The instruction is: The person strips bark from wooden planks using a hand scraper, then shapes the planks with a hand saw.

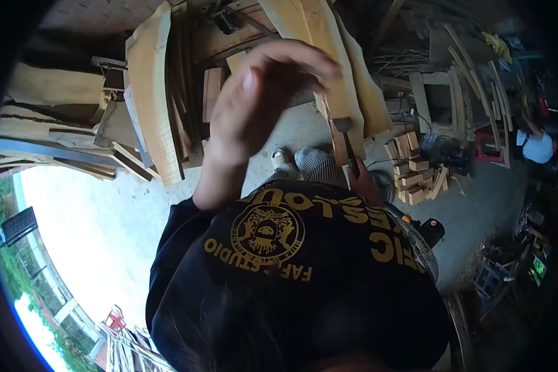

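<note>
My left hand (260, 99) is raised in front of me, a little blurred, its fingers curled over the edge of a long pale wooden plank (328, 68) that leans away from me. Lower right, my right hand (363, 180) grips a dark-handled chisel (346, 139). The chisel's blade rests against the plank's lower end. My black shirt with yellow print (291, 248) fills the lower middle. Striped trousers and a shoe (281, 158) show beneath the hands.
Thick curved boards (152, 93) and planks are stacked at the upper left. A pile of small wood blocks (412, 173) lies on the concrete floor at the right, near a red stool (490, 146). Another person in a white top (536, 147) is at the far right. Bright open ground lies lower left.
</note>
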Demonstrator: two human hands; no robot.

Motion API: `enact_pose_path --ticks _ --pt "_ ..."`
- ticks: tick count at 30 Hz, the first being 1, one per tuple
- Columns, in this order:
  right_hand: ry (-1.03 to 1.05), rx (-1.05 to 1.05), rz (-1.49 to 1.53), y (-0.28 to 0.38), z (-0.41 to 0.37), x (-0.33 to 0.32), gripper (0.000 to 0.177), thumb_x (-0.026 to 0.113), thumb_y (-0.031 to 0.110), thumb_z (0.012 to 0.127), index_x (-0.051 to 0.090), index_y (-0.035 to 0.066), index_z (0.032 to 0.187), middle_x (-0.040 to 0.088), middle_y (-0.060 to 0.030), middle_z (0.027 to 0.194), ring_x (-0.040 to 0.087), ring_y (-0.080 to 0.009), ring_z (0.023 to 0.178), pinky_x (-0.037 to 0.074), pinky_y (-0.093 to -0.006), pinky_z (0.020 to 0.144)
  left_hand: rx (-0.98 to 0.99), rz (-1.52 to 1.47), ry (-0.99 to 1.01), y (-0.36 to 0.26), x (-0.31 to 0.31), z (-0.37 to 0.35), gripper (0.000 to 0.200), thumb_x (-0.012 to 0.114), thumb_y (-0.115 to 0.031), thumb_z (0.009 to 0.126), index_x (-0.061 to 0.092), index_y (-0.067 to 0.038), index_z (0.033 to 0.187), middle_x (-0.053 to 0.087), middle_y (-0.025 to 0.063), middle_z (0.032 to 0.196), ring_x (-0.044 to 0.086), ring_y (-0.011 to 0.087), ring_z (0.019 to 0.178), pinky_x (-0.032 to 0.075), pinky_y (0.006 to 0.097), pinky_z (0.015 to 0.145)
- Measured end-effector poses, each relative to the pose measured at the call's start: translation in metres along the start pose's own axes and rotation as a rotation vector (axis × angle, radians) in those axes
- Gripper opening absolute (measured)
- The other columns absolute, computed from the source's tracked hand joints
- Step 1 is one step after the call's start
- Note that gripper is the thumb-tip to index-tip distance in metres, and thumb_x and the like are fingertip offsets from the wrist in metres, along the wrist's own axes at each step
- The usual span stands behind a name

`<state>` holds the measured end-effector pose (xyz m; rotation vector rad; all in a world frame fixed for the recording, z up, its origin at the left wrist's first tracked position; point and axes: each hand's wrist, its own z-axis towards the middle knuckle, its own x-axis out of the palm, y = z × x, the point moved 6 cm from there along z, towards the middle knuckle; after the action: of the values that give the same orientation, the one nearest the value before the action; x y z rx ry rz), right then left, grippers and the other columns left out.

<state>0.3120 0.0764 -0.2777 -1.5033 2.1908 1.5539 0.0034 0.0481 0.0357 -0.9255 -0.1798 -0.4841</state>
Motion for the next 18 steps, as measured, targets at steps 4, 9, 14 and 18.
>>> enact_pose_path --ticks 4,9,14,18 --pt "0.018 0.133 -0.145 0.035 -0.025 -0.008 0.052 0.048 0.030 0.093 0.036 0.005 0.136 0.056 -0.0269 0.117 0.054 -0.0403 0.110 0.044 -0.0426 0.091 0.750 -0.513 0.341 -0.053 0.089 0.040 0.054 0.044 -0.051 0.092 0.057 -0.001 0.111 0.058 0.0191 0.112 0.062 0.0281 0.089 0.049 0.0347 0.073" --pt "-0.049 0.107 -0.095 0.030 -0.019 0.003 0.050 0.047 0.029 0.093 0.038 0.004 0.135 0.056 -0.0276 0.117 0.053 -0.0419 0.111 0.043 -0.0426 0.091 0.658 -0.417 0.367 -0.059 0.086 0.041 0.052 0.043 -0.050 0.093 0.056 -0.002 0.111 0.056 0.0179 0.109 0.059 0.0270 0.088 0.047 0.0343 0.072" --pt "-0.236 0.109 -0.105 0.036 -0.041 0.000 0.044 0.050 0.030 0.093 0.045 0.009 0.131 0.059 -0.0230 0.111 0.056 -0.0406 0.105 0.045 -0.0440 0.086 0.579 -0.378 0.314 -0.049 0.093 0.035 0.051 0.042 -0.049 0.093 0.055 -0.003 0.111 0.054 0.0167 0.106 0.057 0.0260 0.087 0.046 0.0339 0.071" --pt "-0.188 0.174 -0.011 0.027 -0.050 -0.002 0.045 0.047 0.027 0.094 0.041 0.005 0.132 0.056 -0.0258 0.117 0.053 -0.0415 0.111 0.043 -0.0436 0.091 0.543 -0.328 0.290 -0.040 0.096 0.039 0.050 0.042 -0.049 0.093 0.054 -0.004 0.111 0.052 0.0157 0.104 0.055 0.0251 0.086 0.044 0.0335 0.070"
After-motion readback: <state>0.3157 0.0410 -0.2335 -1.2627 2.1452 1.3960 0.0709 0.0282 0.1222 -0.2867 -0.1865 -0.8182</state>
